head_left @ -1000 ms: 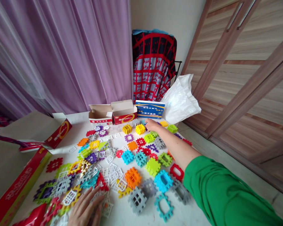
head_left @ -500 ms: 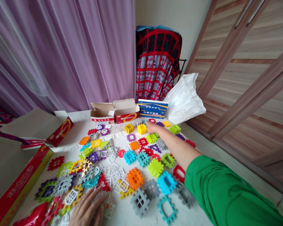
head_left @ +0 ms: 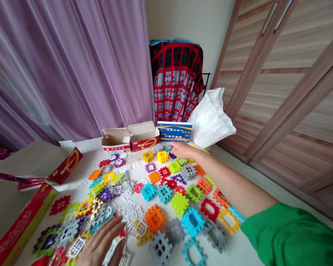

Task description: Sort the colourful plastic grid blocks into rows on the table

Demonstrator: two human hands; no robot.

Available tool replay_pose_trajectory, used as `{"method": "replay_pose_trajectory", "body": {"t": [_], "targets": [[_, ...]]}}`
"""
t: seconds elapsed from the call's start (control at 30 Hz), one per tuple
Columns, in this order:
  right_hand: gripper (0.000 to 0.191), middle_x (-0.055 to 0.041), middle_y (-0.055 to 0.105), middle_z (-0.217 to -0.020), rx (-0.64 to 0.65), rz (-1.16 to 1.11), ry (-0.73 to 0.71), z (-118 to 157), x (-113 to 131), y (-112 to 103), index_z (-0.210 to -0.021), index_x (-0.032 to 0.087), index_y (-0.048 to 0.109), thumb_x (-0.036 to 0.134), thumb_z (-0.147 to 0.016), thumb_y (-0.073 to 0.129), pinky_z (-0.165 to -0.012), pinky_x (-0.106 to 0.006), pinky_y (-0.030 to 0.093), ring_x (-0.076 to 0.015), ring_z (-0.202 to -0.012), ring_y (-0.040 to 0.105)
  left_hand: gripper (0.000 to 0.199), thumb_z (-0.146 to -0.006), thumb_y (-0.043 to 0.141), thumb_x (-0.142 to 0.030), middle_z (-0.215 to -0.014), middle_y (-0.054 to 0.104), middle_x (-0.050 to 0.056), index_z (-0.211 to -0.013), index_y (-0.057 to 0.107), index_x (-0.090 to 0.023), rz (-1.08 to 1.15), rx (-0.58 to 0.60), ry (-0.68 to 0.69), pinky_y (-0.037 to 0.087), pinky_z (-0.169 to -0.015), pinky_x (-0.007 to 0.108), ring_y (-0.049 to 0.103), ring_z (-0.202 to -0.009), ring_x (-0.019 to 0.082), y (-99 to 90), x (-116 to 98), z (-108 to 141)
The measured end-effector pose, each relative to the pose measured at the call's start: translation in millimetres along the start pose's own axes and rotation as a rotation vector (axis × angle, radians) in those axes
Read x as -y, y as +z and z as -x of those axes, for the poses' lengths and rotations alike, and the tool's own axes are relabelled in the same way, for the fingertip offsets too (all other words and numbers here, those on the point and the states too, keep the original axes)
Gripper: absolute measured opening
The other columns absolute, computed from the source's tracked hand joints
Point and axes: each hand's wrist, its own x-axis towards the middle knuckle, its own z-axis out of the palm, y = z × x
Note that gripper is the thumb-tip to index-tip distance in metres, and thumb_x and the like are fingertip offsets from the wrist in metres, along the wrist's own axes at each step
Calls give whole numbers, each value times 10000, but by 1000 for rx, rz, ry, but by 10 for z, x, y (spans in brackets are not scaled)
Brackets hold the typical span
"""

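Note:
Stretched out toward the far side of the table, my right hand [head_left: 181,149] is bent down with its fingers close together. Its fingertips are beside a purple toothed building block [head_left: 172,155], and what lies under them is hidden. Just left of it stand two yellow block stacks [head_left: 162,157]. My left hand [head_left: 104,242] rests at the near edge, fingers extended over white lattice window pieces [head_left: 113,248]. An orange window block [head_left: 155,218] and a grey window block [head_left: 161,247] lie to its right.
Open red cartons [head_left: 68,166] stand at the left, with two small red boxes [head_left: 144,142] and a blue box [head_left: 174,132] at the back. A white plastic bag [head_left: 213,114] slumps at the back right. Colourful toothed blocks [head_left: 180,203] are scattered across the table [head_left: 90,146].
The view has shifted slightly. My right hand has drawn a little away from the yellow stack, and its forearm has swung right, uncovering orange and yellow frames. My left hand stays over the white pieces.

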Motion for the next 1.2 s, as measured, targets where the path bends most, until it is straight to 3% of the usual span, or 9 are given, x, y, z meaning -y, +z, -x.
{"method": "replay_pose_trajectory", "body": {"t": [0.1,0.23,0.33,0.43,0.53,0.7,1.07,1.2], "targets": [[558,-59,694,-1213,-150,-290,-144,396,-103,-113,-1405,235,463,135,-856,475,-679,-232,519,-116,-648,663,461,-882,553,-486,-1199,708,65,-1301,555,-295,42,48,-223,584,-858,375,709,-1010,244,146,99,-763],[461,-83,704,-1159,-389,-615,-242,812,-249,-66,-1310,183,542,197,-855,464,-723,-277,552,-127,-712,664,709,-801,635,-468,-1350,591,165,-1413,416,-185,110,115,-436,498,-984,458,612,-1191,304,699,359,-1782],[401,-83,720,-1106,-550,-745,-300,1028,-370,37,-1225,193,613,262,-846,503,-717,-285,565,-150,-789,682,852,-715,725,-390,-1406,511,243,-1433,362,-111,84,129,-469,439,-1038,480,518,-1292,353,1109,540,-2208],[361,-82,737,-1066,-633,-764,-312,1196,-503,69,-1170,218,665,324,-844,551,-713,-291,572,-164,-807,691,899,-690,744,-341,-1386,525,243,-1455,325,-122,68,165,-470,442,-1021,472,534,-1273,354,1349,669,-2368],[317,-79,754,-1005,-710,-743,-274,1290,-639,12,-1091,229,709,372,-833,593,-716,-307,577,-174,-769,692,939,-690,743,-315,-1312,602,184,-1488,269,-173,59,214,-450,467,-981,420,579,-1227,314,1450,761,-2440],[285,-73,757,-988,-769,-751,-240,1263,-795,-65,-1021,239,733,412,-814,639,-713,-315,580,-190,-767,690,988,-695,738,-317,-1119,703,115,-1520,205,-207,21,297,-426,505,-845,367,692,-989,280,1524,799,-2553],[279,-79,761,-938,-756,-740,-286,1194,-750,-4,-1028,192,728,362,-842,610,-712,-294,575,-163,-714,682,970,-690,697,-317,-960,728,98,-1524,215,-210,-40,372,-359,499,-722,345,706,-841,279,1619,876,-2691],[264,-75,762,-946,-749,-728,-295,1180,-759,-2,-1035,199,729,336,-846,606,-713,-286,572,-156,-709,683,945,-680,688,-330,-1015,714,109,-1509,252,-208,-1,375,-296,524,-727,358,703,-807,262,1678,980,-2817]]}}
